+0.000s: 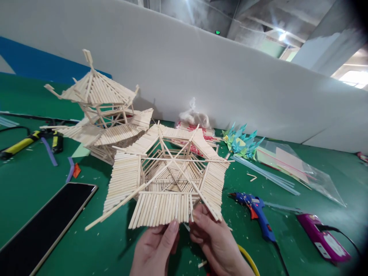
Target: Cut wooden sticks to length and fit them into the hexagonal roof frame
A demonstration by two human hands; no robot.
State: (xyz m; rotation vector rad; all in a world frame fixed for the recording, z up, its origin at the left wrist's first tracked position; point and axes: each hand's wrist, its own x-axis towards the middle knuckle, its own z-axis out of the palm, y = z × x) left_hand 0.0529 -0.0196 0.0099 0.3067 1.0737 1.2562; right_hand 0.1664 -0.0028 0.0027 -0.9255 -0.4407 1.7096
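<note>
A six-sided roof tier made of thin wooden sticks (161,205) fills the middle of the head view, its long sticks crossing over an open centre. My left hand (159,245) grips the tier's front edge, thumb on top and the other fingers beneath, mostly hidden. To its right, my right hand (211,239) pinches a short wooden stick (191,207) at the right end of the front panel. That stick lies beside the row of sticks, with a narrow gap. Behind on the left stands a taller stick pavilion (99,92) with a pointed roof.
A blue glue gun (254,209) and a purple power strip (323,237) lie to the right. On the left are a phone (47,230) and yellow-handled pliers (21,145). Red-tipped sticks, a blue paper ornament (241,142) and glue sticks (266,174) sit near the white partition (230,84).
</note>
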